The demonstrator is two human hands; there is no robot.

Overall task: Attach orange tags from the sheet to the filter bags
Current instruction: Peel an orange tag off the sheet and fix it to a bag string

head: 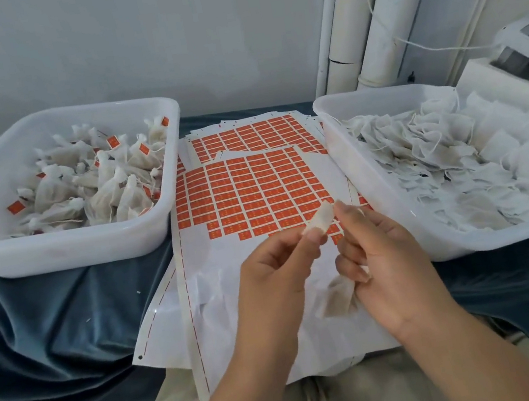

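Head view: left hand (274, 268) pinches a small white scrap (321, 220); right hand (387, 260) curls round one filter bag (337, 298) above the tag sheet (247, 185). A second sheet (256, 137) lies behind, between two tubs: left tub (74, 253), right tub (353, 165). Tag print is unreadable.

Orange tags (249, 199) are gridding the white sheet (233, 274); both white tubs (67, 252) are sitting on dark teal cloth (50, 321).

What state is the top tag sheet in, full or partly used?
Partly used. The top tag sheet shows bare white backing along its near edge and right side; orange tags remain only farther up.
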